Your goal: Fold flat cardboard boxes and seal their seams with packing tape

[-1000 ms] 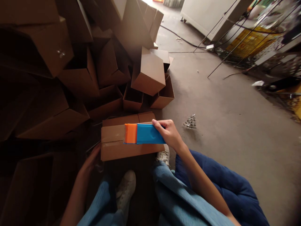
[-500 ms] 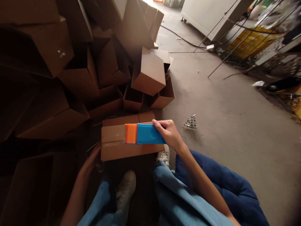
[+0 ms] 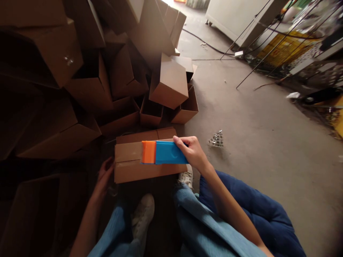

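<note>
A closed cardboard box lies on the floor in front of my feet, its top flaps meeting along a middle seam. My right hand grips the blue end of a blue-and-orange packing tape dispenser. The orange end points left, over the seam. Beside the box's left end is my left hand, fingers loosely bent and apart, with nothing visible in it. Shadow makes it unclear whether its fingertips touch the cardboard.
Cardboard boxes, several of them open, are heaped at the left and ahead. A dark blue cushion lies at my right. Crumpled dotted wrapping is on the floor. Cables, thin rods and a yellow crate stand far right.
My left hand has risen slightly at the box's left end, and its fingers are more bent. A clear strip seen there earlier no longer shows plainly. My right hand and the dispenser stay put.
</note>
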Demonstrator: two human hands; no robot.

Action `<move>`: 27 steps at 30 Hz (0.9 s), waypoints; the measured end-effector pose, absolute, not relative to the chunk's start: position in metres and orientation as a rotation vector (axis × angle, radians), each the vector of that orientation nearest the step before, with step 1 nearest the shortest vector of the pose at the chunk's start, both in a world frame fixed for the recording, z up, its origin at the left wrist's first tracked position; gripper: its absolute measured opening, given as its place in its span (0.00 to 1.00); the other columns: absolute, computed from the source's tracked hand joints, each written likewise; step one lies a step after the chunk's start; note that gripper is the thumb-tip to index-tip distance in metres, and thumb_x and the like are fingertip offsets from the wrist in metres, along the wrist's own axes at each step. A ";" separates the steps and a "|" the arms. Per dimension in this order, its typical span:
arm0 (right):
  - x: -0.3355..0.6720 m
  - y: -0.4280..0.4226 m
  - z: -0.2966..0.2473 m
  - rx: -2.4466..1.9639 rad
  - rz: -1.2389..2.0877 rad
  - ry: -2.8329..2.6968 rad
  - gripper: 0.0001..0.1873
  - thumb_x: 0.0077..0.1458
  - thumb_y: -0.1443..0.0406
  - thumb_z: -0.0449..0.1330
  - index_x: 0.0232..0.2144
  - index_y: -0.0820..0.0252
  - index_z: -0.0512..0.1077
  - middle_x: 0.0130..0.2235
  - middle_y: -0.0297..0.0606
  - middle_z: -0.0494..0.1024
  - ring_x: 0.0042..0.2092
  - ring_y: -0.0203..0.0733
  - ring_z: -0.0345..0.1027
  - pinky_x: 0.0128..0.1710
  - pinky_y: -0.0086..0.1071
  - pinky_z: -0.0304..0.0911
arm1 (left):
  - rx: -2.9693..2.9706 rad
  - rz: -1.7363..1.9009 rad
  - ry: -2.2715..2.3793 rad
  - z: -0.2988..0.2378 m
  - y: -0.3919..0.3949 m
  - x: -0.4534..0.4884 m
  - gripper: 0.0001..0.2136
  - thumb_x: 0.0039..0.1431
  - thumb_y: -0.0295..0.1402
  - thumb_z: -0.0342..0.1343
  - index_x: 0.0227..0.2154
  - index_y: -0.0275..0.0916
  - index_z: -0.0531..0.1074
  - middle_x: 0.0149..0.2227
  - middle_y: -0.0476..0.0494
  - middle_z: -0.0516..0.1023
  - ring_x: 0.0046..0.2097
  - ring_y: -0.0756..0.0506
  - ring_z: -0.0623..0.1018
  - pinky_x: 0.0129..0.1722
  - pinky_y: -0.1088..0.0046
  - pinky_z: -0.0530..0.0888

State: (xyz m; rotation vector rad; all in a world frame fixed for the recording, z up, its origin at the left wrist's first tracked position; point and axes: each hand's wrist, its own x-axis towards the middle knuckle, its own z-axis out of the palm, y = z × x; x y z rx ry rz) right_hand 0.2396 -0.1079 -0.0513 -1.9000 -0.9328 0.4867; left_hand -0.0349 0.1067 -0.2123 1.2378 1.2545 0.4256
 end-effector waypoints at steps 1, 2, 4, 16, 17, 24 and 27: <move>0.240 -0.108 -0.051 -1.901 0.488 -0.933 0.31 0.62 0.46 0.51 0.16 0.57 0.48 0.21 0.30 0.48 0.25 0.31 0.42 0.25 0.31 0.41 | 1.242 0.483 1.265 -0.204 0.105 -0.034 0.34 0.38 0.55 0.70 0.48 0.44 0.74 0.57 0.36 0.76 0.62 0.34 0.72 0.60 0.55 0.69; 0.239 -0.108 -0.051 -1.905 0.490 -0.933 0.31 0.62 0.46 0.51 0.16 0.57 0.48 0.21 0.30 0.48 0.25 0.31 0.42 0.25 0.31 0.41 | 1.240 0.531 1.267 -0.194 0.103 -0.032 0.34 0.38 0.53 0.71 0.48 0.44 0.74 0.58 0.38 0.76 0.62 0.35 0.72 0.61 0.56 0.68; 0.239 -0.108 -0.051 -1.912 0.492 -0.929 0.31 0.62 0.45 0.50 0.16 0.57 0.49 0.21 0.30 0.48 0.25 0.31 0.42 0.25 0.32 0.41 | 1.257 0.573 1.226 -0.174 0.100 -0.028 0.32 0.36 0.50 0.72 0.45 0.43 0.75 0.54 0.40 0.78 0.61 0.35 0.72 0.61 0.58 0.68; 0.239 -0.108 -0.051 -1.911 0.476 -0.947 0.31 0.63 0.46 0.50 0.16 0.57 0.49 0.21 0.30 0.48 0.24 0.31 0.42 0.25 0.31 0.41 | 1.259 0.545 1.171 -0.147 0.095 -0.031 0.21 0.43 0.49 0.69 0.39 0.43 0.80 0.46 0.46 0.82 0.51 0.40 0.78 0.53 0.66 0.73; 0.239 -0.108 -0.051 -1.909 0.474 -0.949 0.31 0.63 0.47 0.50 0.16 0.57 0.49 0.21 0.30 0.48 0.24 0.31 0.42 0.25 0.31 0.41 | 1.251 0.535 1.171 -0.146 0.093 -0.030 0.21 0.43 0.49 0.69 0.39 0.43 0.80 0.45 0.46 0.82 0.51 0.40 0.79 0.53 0.66 0.73; 0.239 -0.108 -0.050 -1.909 0.477 -0.950 0.31 0.63 0.47 0.51 0.16 0.57 0.48 0.21 0.30 0.48 0.24 0.31 0.42 0.25 0.31 0.41 | 1.218 0.509 1.216 -0.142 0.088 -0.024 0.26 0.40 0.52 0.70 0.41 0.43 0.80 0.44 0.45 0.83 0.54 0.37 0.78 0.55 0.63 0.74; 0.239 -0.108 -0.050 -1.902 0.474 -0.951 0.31 0.63 0.47 0.51 0.16 0.57 0.48 0.21 0.30 0.48 0.24 0.31 0.42 0.25 0.31 0.41 | 1.229 0.503 1.226 -0.146 0.088 -0.024 0.27 0.40 0.53 0.69 0.42 0.42 0.80 0.44 0.44 0.83 0.53 0.37 0.79 0.54 0.62 0.74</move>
